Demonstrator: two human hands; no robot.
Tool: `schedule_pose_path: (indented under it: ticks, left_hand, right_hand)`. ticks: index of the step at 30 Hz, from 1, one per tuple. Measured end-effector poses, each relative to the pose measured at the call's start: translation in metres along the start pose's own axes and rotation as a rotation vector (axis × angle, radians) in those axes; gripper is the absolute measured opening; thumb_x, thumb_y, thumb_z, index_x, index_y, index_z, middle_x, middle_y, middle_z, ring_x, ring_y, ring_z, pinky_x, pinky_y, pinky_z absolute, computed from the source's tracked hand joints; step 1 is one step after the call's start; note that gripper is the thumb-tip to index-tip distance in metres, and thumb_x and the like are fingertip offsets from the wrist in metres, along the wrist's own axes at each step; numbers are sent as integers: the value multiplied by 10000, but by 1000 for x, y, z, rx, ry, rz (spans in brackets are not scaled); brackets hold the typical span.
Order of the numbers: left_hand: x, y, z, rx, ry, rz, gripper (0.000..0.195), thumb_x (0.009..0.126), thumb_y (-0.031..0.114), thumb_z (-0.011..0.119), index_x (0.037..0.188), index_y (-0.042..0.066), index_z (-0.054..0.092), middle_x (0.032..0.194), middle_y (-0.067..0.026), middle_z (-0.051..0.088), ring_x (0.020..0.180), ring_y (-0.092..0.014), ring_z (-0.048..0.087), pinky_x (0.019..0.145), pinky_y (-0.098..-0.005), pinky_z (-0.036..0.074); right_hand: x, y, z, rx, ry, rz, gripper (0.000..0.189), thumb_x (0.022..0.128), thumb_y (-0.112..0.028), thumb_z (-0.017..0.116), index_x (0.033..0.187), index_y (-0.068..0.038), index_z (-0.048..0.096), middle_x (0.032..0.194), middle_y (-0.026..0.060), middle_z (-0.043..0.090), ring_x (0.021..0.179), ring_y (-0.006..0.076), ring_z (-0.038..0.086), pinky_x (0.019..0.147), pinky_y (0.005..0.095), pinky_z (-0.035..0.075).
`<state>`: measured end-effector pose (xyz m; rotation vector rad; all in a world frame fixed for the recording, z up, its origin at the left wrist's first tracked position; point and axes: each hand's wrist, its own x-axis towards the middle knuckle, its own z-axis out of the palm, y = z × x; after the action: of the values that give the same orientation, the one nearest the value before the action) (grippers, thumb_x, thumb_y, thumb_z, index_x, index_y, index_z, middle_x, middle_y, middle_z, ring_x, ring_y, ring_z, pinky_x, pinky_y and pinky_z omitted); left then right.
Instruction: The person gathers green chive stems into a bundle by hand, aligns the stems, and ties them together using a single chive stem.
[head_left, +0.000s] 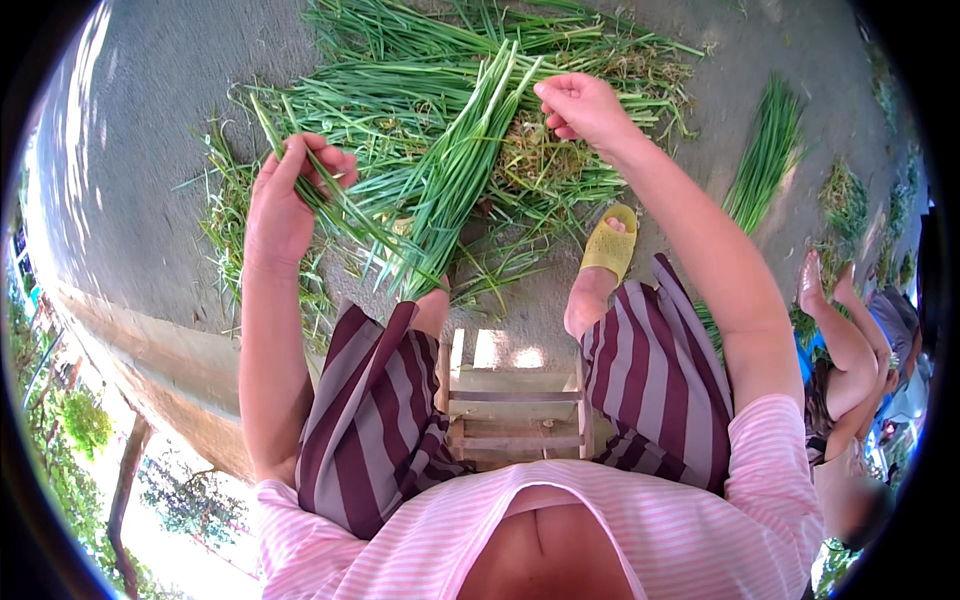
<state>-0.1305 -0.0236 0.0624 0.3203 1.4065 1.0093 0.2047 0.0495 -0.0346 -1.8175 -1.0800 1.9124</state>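
Note:
My left hand holds a few long green stalks with pale ends, pinched between thumb and fingers; their leaves trail down to the right. My right hand is raised over the greens with its fingers curled and thumb near the fingertips; whether something thin is between them I cannot tell. Just left of it, a gathered bunch of the same stalks lies slanting, pale ends up, leaf tips near my left leg. Beneath is a wide pile of loose green stalks, with a clump of yellowed trimmings on its right.
A separate green bunch lies on the concrete floor at the right. My foot in a yellow sandal stands close to the pile. A wooden seat frame is between my legs. Another person sits at the far right.

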Motion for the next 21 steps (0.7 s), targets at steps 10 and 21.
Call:
schedule_pose_path:
  ticks: [10, 21]
  left_hand:
    - [-7, 3, 10, 61, -34, -49, 247, 983, 276, 581, 1048, 43, 629, 755, 41, 539, 507, -7, 332, 453, -187, 240]
    - [-4, -3, -4, 63, -20, -51, 190, 958, 186, 616, 1069, 34, 640, 764, 56, 566, 497, 11, 346, 433, -175, 241]
  right_hand:
    - [12, -15, 7, 41, -56, -76, 343, 912, -388, 662, 1086, -92, 651, 898, -22, 647, 803, 57, 627, 659, 186, 525]
    - [-53, -69, -88, 420, -13, -357, 293, 966, -304, 581, 1105, -52, 640, 995, 42, 688, 825, 101, 650, 775, 256, 548]
